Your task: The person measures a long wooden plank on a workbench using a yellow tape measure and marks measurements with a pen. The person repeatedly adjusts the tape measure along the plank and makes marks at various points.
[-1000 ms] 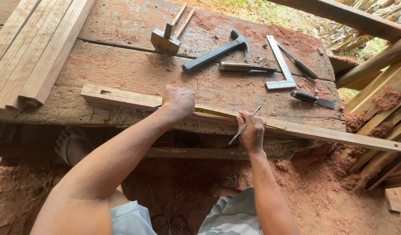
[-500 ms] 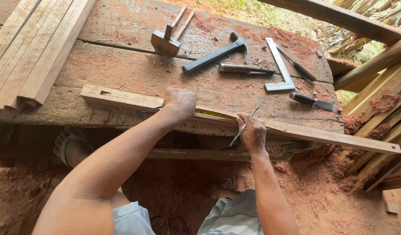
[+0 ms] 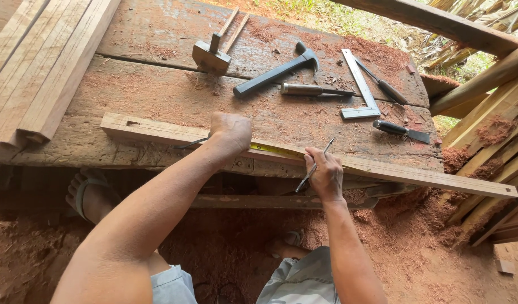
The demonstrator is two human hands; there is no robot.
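A long pale wooden batten (image 3: 416, 175) lies along the front edge of a rough plank workbench (image 3: 157, 95). My left hand (image 3: 231, 132) presses down on the batten and holds a tape measure there; its yellow blade (image 3: 274, 150) runs right along the wood. My right hand (image 3: 325, 170) rests at the batten's near edge, gripping a thin pen-like marker (image 3: 315, 163) whose tip points up toward the tape.
On the bench behind lie a wooden mallet (image 3: 211, 55), a claw hammer (image 3: 276, 70), a steel try square (image 3: 360, 85) and three chisels (image 3: 312, 89). Stacked battens (image 3: 39, 73) sit at the left. More timber leans at the right (image 3: 484, 141). Red sawdust covers the ground (image 3: 416, 247).
The view has shifted slightly. My right hand has slid a little left and down along the batten's edge with the marker; my left hand stays pressed on the tape.
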